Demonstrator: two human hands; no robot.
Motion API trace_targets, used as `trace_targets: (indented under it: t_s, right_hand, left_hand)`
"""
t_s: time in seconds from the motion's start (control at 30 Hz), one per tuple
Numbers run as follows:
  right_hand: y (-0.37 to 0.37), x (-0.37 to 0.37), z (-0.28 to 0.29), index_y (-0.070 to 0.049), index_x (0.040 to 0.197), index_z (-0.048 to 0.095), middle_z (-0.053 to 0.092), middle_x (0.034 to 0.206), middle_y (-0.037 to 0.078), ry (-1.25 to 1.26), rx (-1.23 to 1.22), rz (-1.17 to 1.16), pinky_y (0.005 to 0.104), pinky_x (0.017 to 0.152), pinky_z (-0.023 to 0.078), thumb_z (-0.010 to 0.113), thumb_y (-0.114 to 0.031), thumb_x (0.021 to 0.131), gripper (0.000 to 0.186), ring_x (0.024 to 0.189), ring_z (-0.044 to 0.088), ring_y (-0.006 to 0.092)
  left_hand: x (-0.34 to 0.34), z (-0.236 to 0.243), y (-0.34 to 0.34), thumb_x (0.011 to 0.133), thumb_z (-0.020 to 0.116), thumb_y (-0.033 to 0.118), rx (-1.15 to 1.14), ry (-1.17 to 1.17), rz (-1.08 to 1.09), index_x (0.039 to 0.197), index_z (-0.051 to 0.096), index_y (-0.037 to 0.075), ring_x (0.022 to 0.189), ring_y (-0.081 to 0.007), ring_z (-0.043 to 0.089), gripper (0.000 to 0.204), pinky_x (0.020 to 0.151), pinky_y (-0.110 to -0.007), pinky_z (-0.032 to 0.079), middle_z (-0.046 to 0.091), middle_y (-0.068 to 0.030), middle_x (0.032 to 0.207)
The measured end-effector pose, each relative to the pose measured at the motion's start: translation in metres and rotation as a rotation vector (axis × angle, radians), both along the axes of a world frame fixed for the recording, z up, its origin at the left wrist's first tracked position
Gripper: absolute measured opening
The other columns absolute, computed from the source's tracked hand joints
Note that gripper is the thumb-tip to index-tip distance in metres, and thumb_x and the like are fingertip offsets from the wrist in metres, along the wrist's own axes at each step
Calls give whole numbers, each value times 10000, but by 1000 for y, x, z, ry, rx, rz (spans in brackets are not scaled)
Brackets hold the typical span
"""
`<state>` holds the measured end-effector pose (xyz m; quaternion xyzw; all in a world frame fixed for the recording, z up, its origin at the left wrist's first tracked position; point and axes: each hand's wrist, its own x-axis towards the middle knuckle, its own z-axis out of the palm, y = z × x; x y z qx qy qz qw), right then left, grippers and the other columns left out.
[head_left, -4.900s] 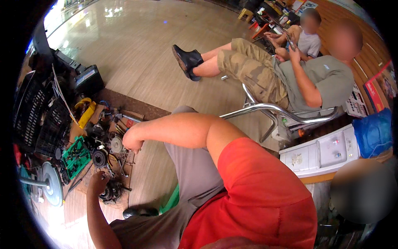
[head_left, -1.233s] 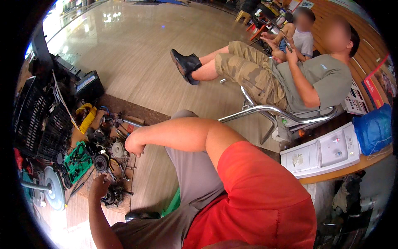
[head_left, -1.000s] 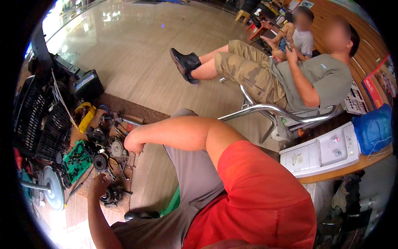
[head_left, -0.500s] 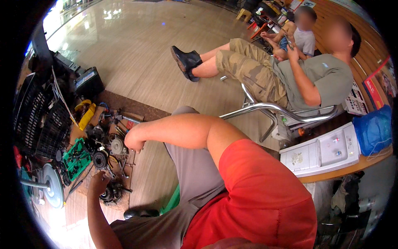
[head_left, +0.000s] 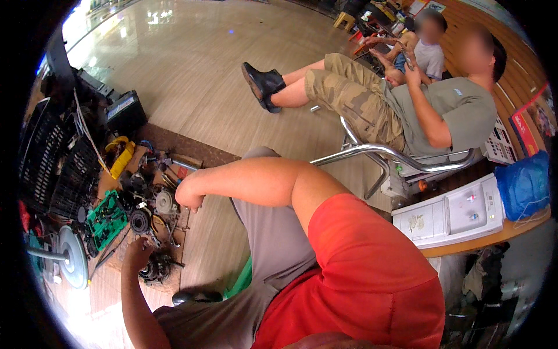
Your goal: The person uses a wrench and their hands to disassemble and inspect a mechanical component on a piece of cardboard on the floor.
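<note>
My left hand (head_left: 137,254) is low beside a dark round engine part (head_left: 156,270), its fingers bent and slightly apart over the part's upper left side. Whether the fingertips touch the metal I cannot tell. Across my raised knee lies my right forearm, and my right hand (head_left: 188,193) droops from it with loose fingers and nothing seen in them. Just left of that hand sits a grey round metal housing (head_left: 165,202). Between the hands are a black ring-shaped part (head_left: 140,221), pliers (head_left: 156,225) and a wrench (head_left: 172,235).
A green tool case (head_left: 106,221), a yellow holder (head_left: 122,158), a black battery (head_left: 125,113) and black crates (head_left: 43,154) stand leftward. A round grey base with a pole (head_left: 72,259) is near the left edge. Two people sit at right, one on a metal-framed chair (head_left: 383,152).
My fingers shift slightly on both hands while the arms stay almost in place. The farther seated person's hands have moved, and the view has shifted a little.
</note>
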<state>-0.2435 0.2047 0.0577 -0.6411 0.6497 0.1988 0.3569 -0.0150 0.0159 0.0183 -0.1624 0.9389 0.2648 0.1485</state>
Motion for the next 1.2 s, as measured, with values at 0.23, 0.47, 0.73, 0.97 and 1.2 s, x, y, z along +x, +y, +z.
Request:
trace_targets:
  t_s: [0.23, 0.47, 0.73, 0.97, 1.2]
  right_hand:
    - [-1, -5, -17, -12, 958, 679, 675, 910, 146, 21, -3, 25, 436, 736, 491, 651, -279, 804, 310, 861, 631, 322]
    - [-3, -4, -13, -17, 977, 675, 671, 927, 156, 7, 14, -4, 439, 740, 490, 657, -276, 796, 317, 860, 629, 329]
    - [-3, -4, -16, -9, 967, 676, 672, 923, 155, 27, -7, 41, 438, 745, 490, 665, -281, 791, 324, 868, 627, 335]
    - [-1, -4, -12, -14, 965, 677, 678, 913, 139, 7, 2, 6, 431, 742, 492, 662, -272, 793, 310, 869, 631, 320]
    - [-3, -1, -9, -25, 976, 676, 677, 917, 139, 14, -1, 18, 430, 739, 493, 656, -268, 794, 305, 861, 631, 318]
  left_hand:
    - [-4, -3, 0, 779, 632, 188, -17, -29, -1, 1115, 589, -10, 910, -368, 628, 393, 775, -423, 496, 637, -251, 966]
    - [1, -14, -8, 781, 641, 184, -14, 10, -18, 1133, 581, -9, 937, -377, 615, 405, 797, -427, 490, 633, -241, 996]
    - [2, -21, -12, 781, 640, 195, -39, 30, -35, 1110, 580, -20, 939, -385, 608, 398, 803, -431, 485, 628, -249, 996]
    - [1, -21, -12, 780, 638, 193, -21, 31, -30, 1103, 583, -22, 940, -392, 605, 392, 796, -436, 485, 625, -256, 988]
    - [4, -18, -12, 780, 637, 193, -37, 23, -20, 1106, 587, -13, 948, -397, 600, 388, 807, -439, 482, 626, -252, 994]
